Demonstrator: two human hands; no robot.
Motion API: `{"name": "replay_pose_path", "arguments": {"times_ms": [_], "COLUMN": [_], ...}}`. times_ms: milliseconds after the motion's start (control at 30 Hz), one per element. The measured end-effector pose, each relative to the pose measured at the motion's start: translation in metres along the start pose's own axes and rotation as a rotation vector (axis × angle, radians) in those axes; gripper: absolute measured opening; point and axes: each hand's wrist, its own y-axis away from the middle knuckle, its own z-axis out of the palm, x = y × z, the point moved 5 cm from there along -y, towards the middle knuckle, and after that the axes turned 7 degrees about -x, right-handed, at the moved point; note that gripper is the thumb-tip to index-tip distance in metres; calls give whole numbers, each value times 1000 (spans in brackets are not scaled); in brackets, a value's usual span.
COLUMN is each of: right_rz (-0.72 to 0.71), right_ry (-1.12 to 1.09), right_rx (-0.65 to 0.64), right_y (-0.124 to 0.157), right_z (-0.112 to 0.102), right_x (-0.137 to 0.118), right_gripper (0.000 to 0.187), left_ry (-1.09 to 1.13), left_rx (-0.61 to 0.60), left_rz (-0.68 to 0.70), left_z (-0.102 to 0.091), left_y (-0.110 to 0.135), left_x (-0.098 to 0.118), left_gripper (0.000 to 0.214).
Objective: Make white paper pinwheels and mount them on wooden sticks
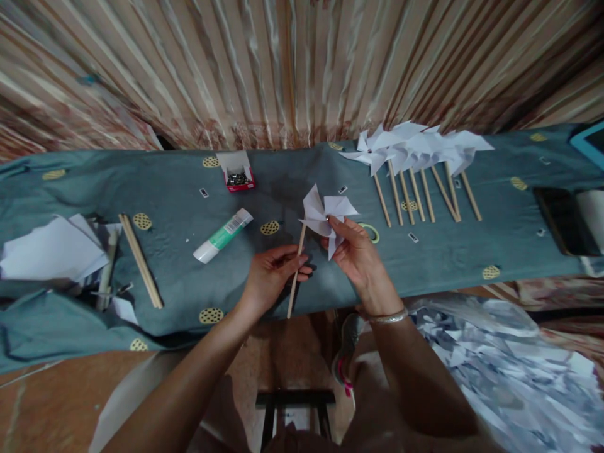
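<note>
My left hand (276, 274) pinches a thin wooden stick (296, 277) between thumb and fingers, the stick tilted with its upper end behind a paper blade. A white paper pinwheel (314, 211) is in my right hand (353, 251), whose thumb presses near its centre, by a small dark pin head. Whether the stick is fastened to the pinwheel I cannot tell. Just beyond my right hand lies a pale green ring of tape (374, 233), partly hidden. A green and white glue tube (223, 236) lies left of my hands. Behind it stands an open red box (240, 179) of small metal pins.
Several finished pinwheels (415, 148) on sticks lie in a row at the back right. White paper sheets (54, 251) and loose sticks (140, 261) lie at the left. A dark phone (559, 220) rests at the right. Below the table's right edge is a bag of paper scraps (514, 371).
</note>
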Motion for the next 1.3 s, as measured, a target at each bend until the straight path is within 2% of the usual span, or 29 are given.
{"name": "replay_pose_path", "arguments": {"times_ms": [200, 367, 433, 567, 667, 833, 1100, 1300], "right_rz": [-16, -35, -54, -101, -107, -131, -173, -198], "right_ry": [75, 163, 189, 251, 307, 412, 558, 586], "right_rx": [-23, -86, -94, -109, -157, -203, -147, -173], "right_y": [-3, -3, -3, -1, 1, 3, 8, 9], "right_z": [2, 6, 7, 8, 11, 13, 16, 17], "right_x": [2, 4, 6, 7, 9, 9, 5, 6], "right_gripper": [21, 22, 22, 23, 24, 24, 19, 16], "left_ry": [-82, -249, -219, 111, 203, 86, 5, -67], "left_rx": [14, 59, 82, 8, -86, -66, 18, 42], "left_rz": [190, 332, 359, 262, 170, 117, 183, 248], "left_z": [-8, -8, -8, -1, 7, 2, -4, -3], "left_y": [-12, -10, -9, -10, -11, -12, -11, -6], "left_x": [11, 27, 33, 36, 36, 34, 28, 33], "left_gripper": [42, 30, 31, 49, 47, 28, 24, 25]}}
